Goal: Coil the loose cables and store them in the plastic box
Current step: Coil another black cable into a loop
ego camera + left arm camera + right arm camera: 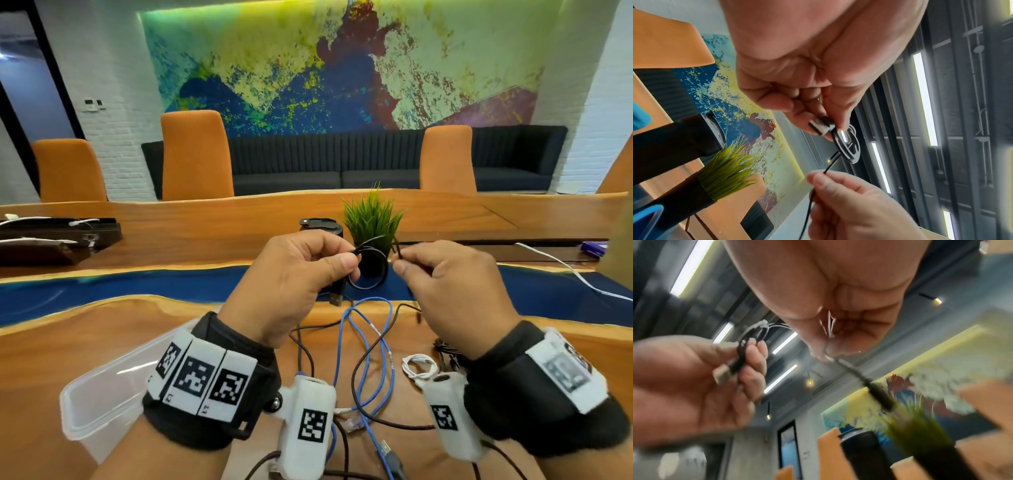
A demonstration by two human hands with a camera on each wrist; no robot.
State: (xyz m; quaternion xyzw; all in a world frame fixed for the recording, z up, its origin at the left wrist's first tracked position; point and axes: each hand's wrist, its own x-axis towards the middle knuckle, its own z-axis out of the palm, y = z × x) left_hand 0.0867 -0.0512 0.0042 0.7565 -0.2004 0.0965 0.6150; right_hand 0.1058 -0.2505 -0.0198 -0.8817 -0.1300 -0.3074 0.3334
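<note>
1. Head view: at 7 o'clock nearest you, the plastic box (102, 404) sits on the table (51, 349).
2. Toward 6 o'clock, loose cables (370, 359) sprawl.
3. Your left hand (291, 284) grips the coiled black cable (368, 270).
4. At 1 o'clock, your right hand (455, 291) pinches its free end.

The room is bright and evenly lit. Long ceiling light strips (925, 99) shine white and look overexposed from my left wrist. A yellow-green glow runs around the painting (342, 65). My head view is sharp but bends at the edges. My right wrist view is strongly blurred; the plant (916, 426) and my left hand (694, 378) are smeared.
</note>
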